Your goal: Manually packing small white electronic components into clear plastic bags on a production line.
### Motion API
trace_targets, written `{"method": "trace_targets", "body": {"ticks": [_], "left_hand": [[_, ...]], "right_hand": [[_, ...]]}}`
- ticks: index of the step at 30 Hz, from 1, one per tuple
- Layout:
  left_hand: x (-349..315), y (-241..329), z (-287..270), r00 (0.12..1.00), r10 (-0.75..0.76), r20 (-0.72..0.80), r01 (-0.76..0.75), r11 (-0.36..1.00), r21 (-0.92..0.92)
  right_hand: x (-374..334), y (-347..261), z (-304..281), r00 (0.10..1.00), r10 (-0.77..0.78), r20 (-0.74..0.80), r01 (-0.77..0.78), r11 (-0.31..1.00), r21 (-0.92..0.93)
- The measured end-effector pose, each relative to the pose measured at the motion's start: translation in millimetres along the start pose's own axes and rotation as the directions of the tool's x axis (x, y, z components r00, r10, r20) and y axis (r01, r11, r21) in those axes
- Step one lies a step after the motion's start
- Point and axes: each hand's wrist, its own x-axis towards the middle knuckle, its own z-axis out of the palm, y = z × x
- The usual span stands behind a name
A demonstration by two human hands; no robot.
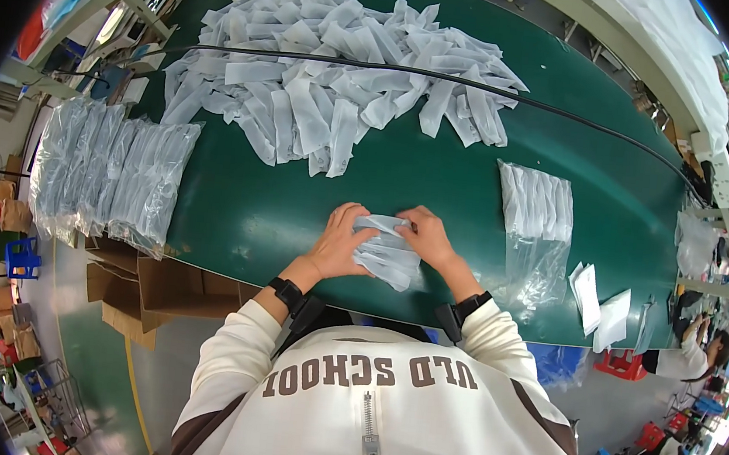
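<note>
Close to the table's near edge, several narrow frosted plastic packets point(390, 263) lie overlapped in a small stack. My left hand point(338, 244) is curled around the stack's left side, thumb on top. At its upper right corner, my right hand point(427, 235) pinches the top packet between thumb and fingers. What is inside the packets cannot be made out. Beyond my hands, a big loose heap of similar frosted packets point(306, 103) spreads over the far part of the green table point(243, 207).
Filled clear bags point(115, 173) lie in a row at the left. One partly filled clear bag point(540, 209) rests at the right, near white paper slips point(584, 297). A black cable point(569, 113) crosses above the heap. Cardboard boxes point(165, 292) stand below the table's left edge.
</note>
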Motion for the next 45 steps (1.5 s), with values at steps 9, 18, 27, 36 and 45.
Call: {"method": "trace_targets", "body": {"ticks": [9, 18, 27, 36, 45], "left_hand": [[-3, -4, 2, 1.000, 0.002, -0.014, -0.003, 0.998, -0.059], [-5, -3, 5, 1.000, -0.015, -0.019, 0.013, 0.993, -0.114], [-11, -8, 17, 0.994, -0.087, -0.069, 0.075, 0.983, -0.166], [-13, -12, 39, 0.940, -0.231, -0.253, 0.121, 0.914, -0.386], [5, -6, 47, 0.974, -0.164, -0.154, 0.095, 0.922, -0.375]], "right_hand": [[-15, 34, -12, 0.990, -0.130, -0.063, 0.129, 0.992, -0.010], [-25, -14, -14, 0.990, 0.028, -0.138, -0.042, 0.994, -0.101], [-36, -20, -3, 0.955, -0.282, 0.096, 0.296, 0.867, -0.400], [-48, -20, 36, 0.944, -0.310, 0.108, 0.327, 0.861, -0.389], [-58, -10, 40, 0.948, -0.317, 0.001, 0.292, 0.873, -0.391]]}}
